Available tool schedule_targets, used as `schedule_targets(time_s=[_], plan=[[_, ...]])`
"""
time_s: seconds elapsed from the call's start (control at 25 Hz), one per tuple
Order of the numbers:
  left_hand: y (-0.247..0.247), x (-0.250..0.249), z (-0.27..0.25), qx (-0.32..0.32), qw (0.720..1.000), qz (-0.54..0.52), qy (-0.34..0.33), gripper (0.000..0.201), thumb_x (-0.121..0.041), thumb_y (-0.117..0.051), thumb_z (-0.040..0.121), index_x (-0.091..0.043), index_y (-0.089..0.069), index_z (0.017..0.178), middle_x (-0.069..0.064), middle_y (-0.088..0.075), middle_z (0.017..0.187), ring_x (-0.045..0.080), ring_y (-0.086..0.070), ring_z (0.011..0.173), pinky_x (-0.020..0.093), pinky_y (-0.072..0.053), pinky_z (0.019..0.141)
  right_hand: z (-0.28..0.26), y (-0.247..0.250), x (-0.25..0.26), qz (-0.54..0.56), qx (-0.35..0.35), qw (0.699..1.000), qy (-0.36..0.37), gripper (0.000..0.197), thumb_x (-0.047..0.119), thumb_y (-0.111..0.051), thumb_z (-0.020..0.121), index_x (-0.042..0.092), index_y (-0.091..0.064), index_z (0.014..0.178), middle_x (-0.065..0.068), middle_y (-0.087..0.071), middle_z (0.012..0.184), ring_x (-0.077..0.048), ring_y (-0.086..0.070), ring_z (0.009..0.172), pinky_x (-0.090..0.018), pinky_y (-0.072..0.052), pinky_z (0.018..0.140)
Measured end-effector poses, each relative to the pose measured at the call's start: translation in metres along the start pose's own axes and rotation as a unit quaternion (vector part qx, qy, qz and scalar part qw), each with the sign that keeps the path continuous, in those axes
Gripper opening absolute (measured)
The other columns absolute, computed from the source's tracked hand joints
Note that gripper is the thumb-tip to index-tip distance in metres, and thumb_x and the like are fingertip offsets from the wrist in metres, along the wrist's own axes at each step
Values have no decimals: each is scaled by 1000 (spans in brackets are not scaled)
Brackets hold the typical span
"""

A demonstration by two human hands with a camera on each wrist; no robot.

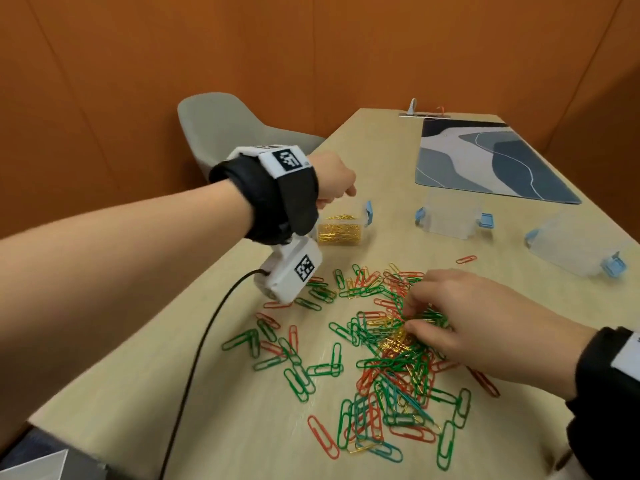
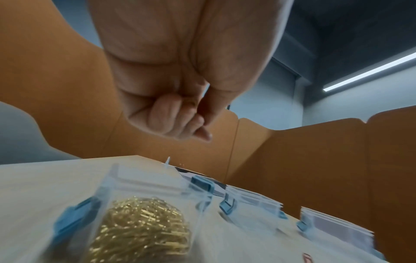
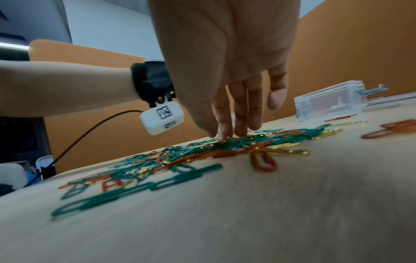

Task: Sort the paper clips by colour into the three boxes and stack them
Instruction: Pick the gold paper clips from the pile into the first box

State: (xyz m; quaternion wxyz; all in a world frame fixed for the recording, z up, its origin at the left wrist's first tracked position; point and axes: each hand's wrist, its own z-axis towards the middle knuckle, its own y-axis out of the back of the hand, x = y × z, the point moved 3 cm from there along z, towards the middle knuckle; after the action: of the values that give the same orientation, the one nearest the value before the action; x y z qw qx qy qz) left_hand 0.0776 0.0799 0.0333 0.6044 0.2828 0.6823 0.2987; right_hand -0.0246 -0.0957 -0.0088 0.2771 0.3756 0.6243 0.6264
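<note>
From where I stand, the left hand (image 2: 180,99) hangs curled above the clear plastic box of gold paper clips (image 1: 341,227); whether its fingers pinch anything I cannot tell. In the left wrist view that box is blurred. Beneath the right hand (image 1: 481,327), part of the mixed pile of green, red and gold paper clips (image 1: 388,355) is hidden, and its fingertips (image 3: 227,132) blur among them.

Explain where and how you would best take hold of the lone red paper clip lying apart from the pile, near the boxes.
Probably pinch the lone red paper clip across its two long sides, coming straight down from above. It lies flat on the table with bare wood all round it, so nothing blocks the fingers. Being thin wire, it may need a fingertip pressed on one rounded end to tip the other up first.
</note>
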Motion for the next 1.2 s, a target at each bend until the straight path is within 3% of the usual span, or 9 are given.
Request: schedule_targets(time_s=[0.2,0.28,0.4,0.56,0.72,0.84,0.96,1.08,1.2], plan=[[-5,-8,-3,-29,988,113,-99,25,-26,-45,94,-17,-67,101,-5,-64,96,12,-58,89,24,-44,71,1,-4,5,13,36,998,55,43,53,-44,89,40,-41,130,18,-43,129,-5,-41,121,-27,-38,101],[-2,-3,-26,-17,976,164,-145,17,-28,-56,89,-22,-68,100,-9,-64,92,7,-56,84,19,-42,71,0,-6,9,9,49,996,74,33,51,-46,89,37,-52,119,19,-47,118,-3,-45,112,-20,-39,92],[-17,21,-60,110,953,233,-156,16,-28,-72,78,-25,-71,94,-10,-66,84,0,-52,66,7,-38,59,-2,-5,13,31,43,994,91,19,46,-50,88,31,-60,93,17,-53,98,-2,-49,93,-21,-42,84],[-30,43,-78,163,937,267,-158,17,-26,-73,77,-26,-72,94,-12,-65,85,-13,-49,61,0,-36,58,-1,-3,8,40,-7,998,53,10,36,-51,90,31,-59,90,17,-54,94,-4,-53,90,-28,-47,83],[-28,38,-90,132,943,216,-215,15,-34,-72,77,-25,-72,90,-10,-64,77,-10,-51,67,4,-38,62,-8,1,-2,23,-18,999,39,25,53,-46,86,33,-59,94,18,-55,96,-2,-53,88,-26,-47,80],[-45,29,-102,200,931,181,-247,32,-44,-75,70,-29,-70,98,-9,-65,84,3,-55,72,14,-44,68,-15,0,-1,65,61,992,87,52,75,-48,65,39,-61,100,23,-54,98,2,-51,93,-21,-44,82],[-58,24,-103,226,911,219,-266,33,-43,-74,71,-29,-68,100,-8,-63,86,1,-53,70,9,-40,65,-15,-4,0,75,73,988,114,39,60,-65,69,39,-64,101,20,-56,97,1,-52,88,-18,-43,78],[-52,27,-98,177,919,237,-260,17,-33,-71,78,-25,-70,93,-14,-59,75,-4,-50,63,4,-36,62,-10,-4,-4,53,28,993,100,19,37,-67,80,32,-68,99,15,-62,91,-2,-55,79,-16,-43,73],[-46,34,-96,117,929,252,-245,15,-28,-66,82,-24,-70,96,-15,-59,75,-5,-50,61,1,-34,61,-11,0,-7,65,-11,996,58,14,31,-63,84,30,-70,96,12,-67,88,-4,-58,79,-16,-45,71]])
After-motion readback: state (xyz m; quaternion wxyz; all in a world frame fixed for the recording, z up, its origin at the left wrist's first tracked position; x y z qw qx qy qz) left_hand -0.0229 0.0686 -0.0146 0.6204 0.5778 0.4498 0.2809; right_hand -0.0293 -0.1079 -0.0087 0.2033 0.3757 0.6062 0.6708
